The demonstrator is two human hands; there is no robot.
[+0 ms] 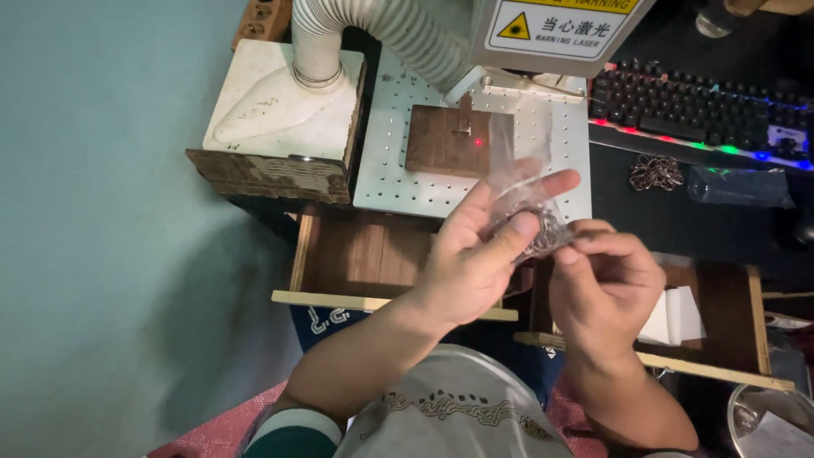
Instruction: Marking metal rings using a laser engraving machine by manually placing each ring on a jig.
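Note:
My left hand holds a small clear plastic bag upright, thumb and fingers pinching its lower part. Several small metal rings or chain pieces sit bunched in the bottom of the bag. My right hand pinches the bag's lower right corner at the metal pieces. Both hands hover above open wooden drawers, just in front of a white perforated plate. On that plate lies a brown wooden block with a red laser dot on it.
A ribbed white hose runs into a white hood on a worn wooden box at the left. A lit keyboard, a pile of chains and another bag lie on the right. Open drawers are below.

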